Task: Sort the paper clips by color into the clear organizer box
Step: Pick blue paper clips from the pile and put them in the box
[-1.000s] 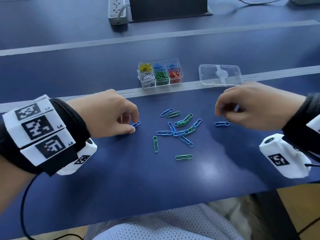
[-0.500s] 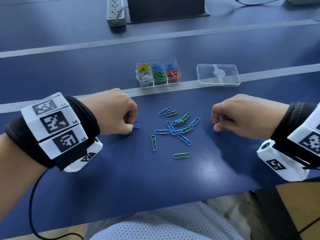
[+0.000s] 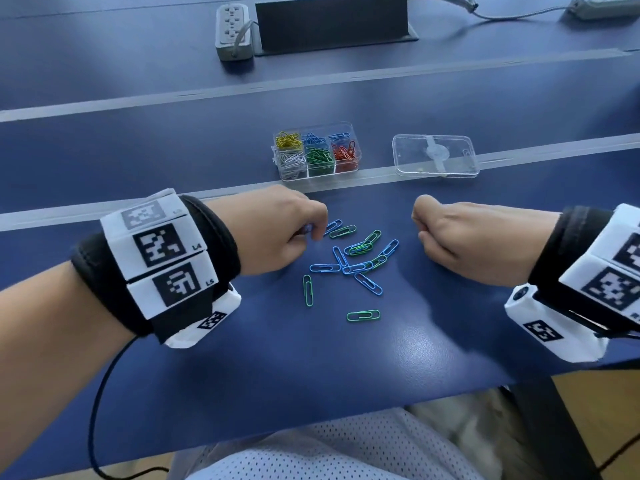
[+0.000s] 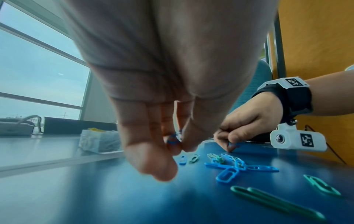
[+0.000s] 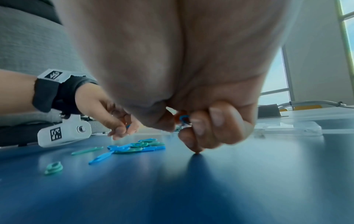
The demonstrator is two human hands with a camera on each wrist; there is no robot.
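Several blue and green paper clips (image 3: 353,263) lie scattered on the blue desk between my hands. The clear organizer box (image 3: 317,152) stands behind them with yellow, blue, white, green and red clips in its compartments. My left hand (image 3: 304,230) hovers just left of the pile and pinches a blue paper clip (image 4: 173,140) between thumb and fingers. My right hand (image 3: 424,230) sits curled at the pile's right, a fingertip (image 5: 195,150) touching the desk, and grips blue paper clips (image 5: 184,119) inside its fingers.
The box's clear lid (image 3: 436,159) lies flat to the right of the organizer. A power strip (image 3: 233,31) and a dark cable panel (image 3: 332,22) sit at the far edge. The desk's front edge runs close under my wrists.
My left hand lifted its blue clip off the desk and shifted right toward the pile. My right hand picked up the lone blue clip on the right and curled into a fist.
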